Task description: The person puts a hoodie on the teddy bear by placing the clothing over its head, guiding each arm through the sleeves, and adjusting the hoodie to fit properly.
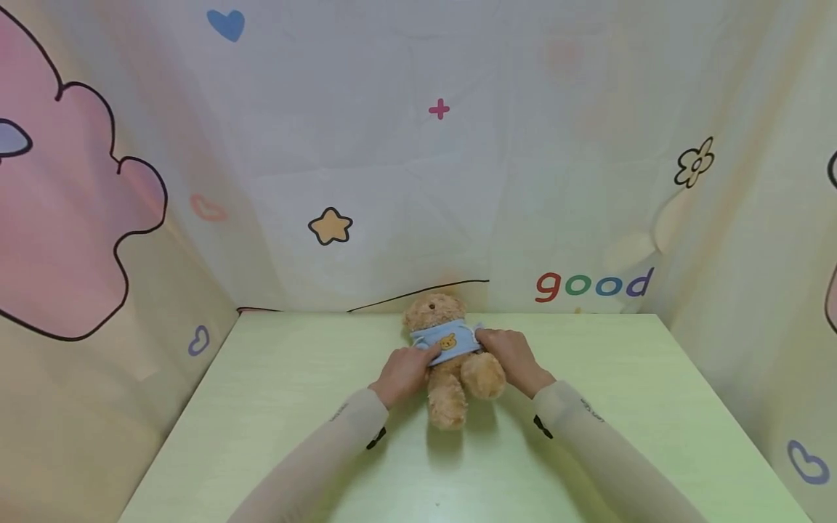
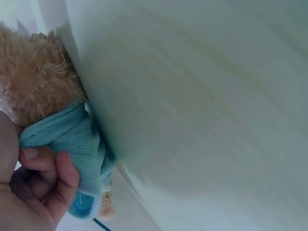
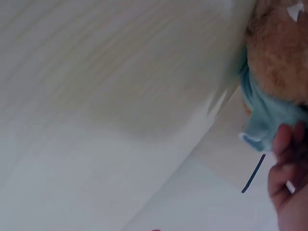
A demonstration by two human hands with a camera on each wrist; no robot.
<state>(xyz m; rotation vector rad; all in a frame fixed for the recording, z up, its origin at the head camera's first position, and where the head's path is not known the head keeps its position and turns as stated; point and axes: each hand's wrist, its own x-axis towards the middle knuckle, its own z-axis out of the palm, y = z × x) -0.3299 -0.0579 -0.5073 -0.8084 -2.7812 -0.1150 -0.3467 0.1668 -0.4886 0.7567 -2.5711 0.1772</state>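
Observation:
A light-brown plush teddy bear (image 1: 447, 403) is at the back middle of the table, its head toward the backdrop and its legs toward me. It wears a light-blue shirt (image 1: 458, 335) with a small bear face on the front. From the left, my left hand (image 1: 404, 372) pinches the shirt's lower edge; in the left wrist view its fingers curl against the blue cloth (image 2: 82, 149). On the other side my right hand (image 1: 515, 356) grips the shirt near the bear's arm. The right wrist view shows curled fingers at the cloth (image 3: 272, 118), partly cut off by the frame.
The pale green table (image 1: 275, 421) ends at a hanging printed backdrop (image 1: 392, 160) right behind the bear. Printed curtains stand along the left side (image 1: 163, 290) and the right side (image 1: 739, 276).

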